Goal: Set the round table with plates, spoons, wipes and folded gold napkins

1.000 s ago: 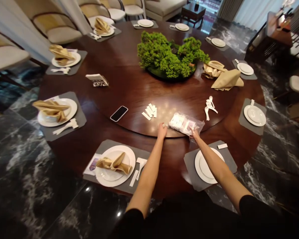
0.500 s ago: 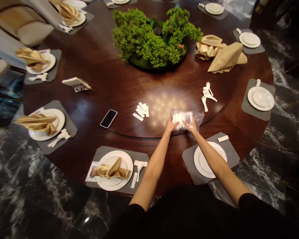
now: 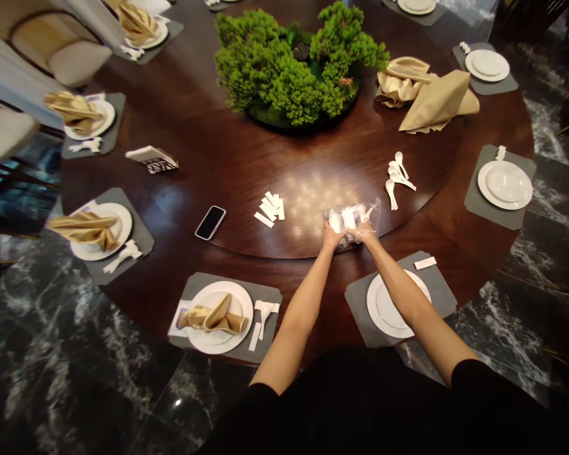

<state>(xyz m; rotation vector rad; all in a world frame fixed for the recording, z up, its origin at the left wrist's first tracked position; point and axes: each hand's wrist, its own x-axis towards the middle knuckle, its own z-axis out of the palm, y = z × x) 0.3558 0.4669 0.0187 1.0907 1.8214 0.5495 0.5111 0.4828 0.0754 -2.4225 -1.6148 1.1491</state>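
I have the left hand (image 3: 332, 236) gripping the near left side of the clear plastic bag (image 3: 349, 218) and the right hand (image 3: 363, 232) gripping its near right side; it lies just beyond both, over the surface (image 3: 308, 278).

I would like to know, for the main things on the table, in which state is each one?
Plastic bag, crinkled, held by left hand and right hand
Phone, lying flat, screen dark
Spoons, loosely piled
White strips, loosely piled
Gold cloths, heaped together
Front-left napkin, folded
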